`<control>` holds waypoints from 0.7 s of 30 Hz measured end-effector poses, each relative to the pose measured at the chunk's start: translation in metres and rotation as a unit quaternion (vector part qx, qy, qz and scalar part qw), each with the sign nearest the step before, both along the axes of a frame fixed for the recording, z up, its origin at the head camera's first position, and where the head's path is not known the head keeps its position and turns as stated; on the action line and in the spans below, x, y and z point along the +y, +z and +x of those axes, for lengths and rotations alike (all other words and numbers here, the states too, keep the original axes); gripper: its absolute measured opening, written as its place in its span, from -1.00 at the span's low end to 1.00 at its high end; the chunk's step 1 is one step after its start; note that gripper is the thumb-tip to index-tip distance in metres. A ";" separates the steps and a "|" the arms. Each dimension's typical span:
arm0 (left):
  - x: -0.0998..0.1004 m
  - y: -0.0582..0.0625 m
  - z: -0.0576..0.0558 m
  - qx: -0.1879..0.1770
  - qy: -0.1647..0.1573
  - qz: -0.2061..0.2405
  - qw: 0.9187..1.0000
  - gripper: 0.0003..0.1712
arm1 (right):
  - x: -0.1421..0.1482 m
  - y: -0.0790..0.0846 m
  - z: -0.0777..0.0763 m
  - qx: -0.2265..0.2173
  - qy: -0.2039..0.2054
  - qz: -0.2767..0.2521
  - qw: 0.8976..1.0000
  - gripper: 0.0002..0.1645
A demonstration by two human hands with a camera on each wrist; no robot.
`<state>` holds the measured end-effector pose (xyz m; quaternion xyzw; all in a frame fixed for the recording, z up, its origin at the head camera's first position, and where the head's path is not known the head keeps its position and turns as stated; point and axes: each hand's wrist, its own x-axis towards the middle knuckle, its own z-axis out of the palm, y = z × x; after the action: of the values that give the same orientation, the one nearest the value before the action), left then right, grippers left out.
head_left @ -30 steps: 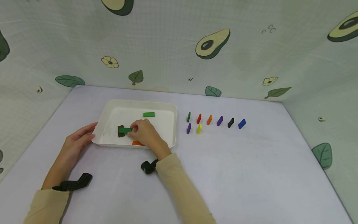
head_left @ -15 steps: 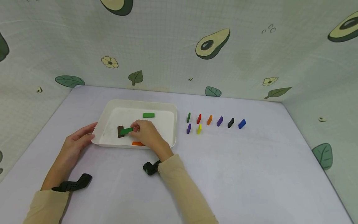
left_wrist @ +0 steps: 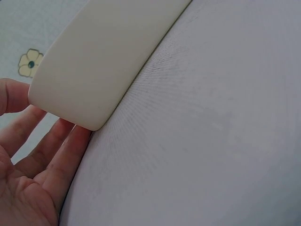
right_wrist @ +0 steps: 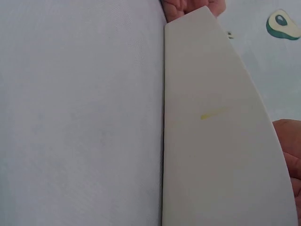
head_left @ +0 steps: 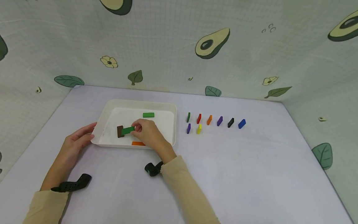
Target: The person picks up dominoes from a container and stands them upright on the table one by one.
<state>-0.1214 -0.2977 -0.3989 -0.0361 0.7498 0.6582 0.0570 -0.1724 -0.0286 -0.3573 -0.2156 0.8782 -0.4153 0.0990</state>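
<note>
A shallow white rectangular tray with rounded corners sits left of centre in the frame, holding three small flat blocks: a bright green one towards its upper right, a dark brown one at its lower left, and an orange one by its lower wall. Over the tray, the right hand pinches the right end of a green oblong block, whose left end overlaps the brown one in view; whether they touch cannot be told. The left hand, fingers extended, touches the tray's lower-left corner. The right wrist view shows a yellow streak on the tray's outer wall.
</note>
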 end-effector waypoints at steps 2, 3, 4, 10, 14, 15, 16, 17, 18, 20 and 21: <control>0.000 0.000 0.000 0.001 -0.003 -0.002 1.000 -0.43 | 0.001 0.001 0.001 -0.007 0.001 -0.013 1.000 -0.76; 0.000 0.000 0.000 0.001 -0.003 -0.008 1.000 -0.43 | 0.001 0.001 0.001 -0.010 0.001 -0.019 1.000 -0.75; 0.000 0.000 0.000 0.001 -0.003 -0.009 1.000 -0.43 | 0.002 0.002 0.002 -0.012 0.002 -0.024 1.000 -0.75; 0.001 0.001 0.001 -0.001 0.001 -0.010 1.000 -0.43 | 0.007 0.009 0.005 -0.018 -0.003 -0.032 0.999 -0.73; 0.001 0.002 0.001 -0.003 0.004 -0.014 1.000 -0.42 | 0.012 0.014 0.008 -0.012 -0.004 -0.033 0.999 -0.72; 0.001 0.002 0.001 -0.002 0.003 -0.013 1.000 -0.42 | 0.013 0.015 0.009 -0.008 -0.004 -0.034 0.999 -0.72; 0.001 0.001 0.001 -0.001 0.002 -0.007 1.000 -0.43 | 0.014 0.016 0.010 -0.006 -0.004 -0.037 0.999 -0.72; 0.000 0.001 0.001 0.000 0.001 -0.004 1.000 -0.43 | 0.015 0.017 0.011 -0.005 -0.005 -0.038 0.999 -0.72; 0.000 0.001 0.001 -0.001 0.001 -0.006 1.000 -0.42 | 0.016 0.018 0.011 -0.004 -0.007 -0.040 0.999 -0.72; 0.000 0.001 0.001 0.000 0.000 -0.003 1.000 -0.43 | 0.019 0.021 0.013 0.000 -0.008 -0.038 0.999 -0.72; 0.000 0.001 0.001 0.000 0.001 -0.003 1.000 -0.43 | 0.020 0.022 0.014 0.001 -0.008 -0.038 0.999 -0.72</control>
<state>-0.1207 -0.2974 -0.3982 -0.0368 0.7515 0.6563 0.0563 -0.1587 -0.0082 -0.3354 -0.2124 0.8634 -0.4493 0.0869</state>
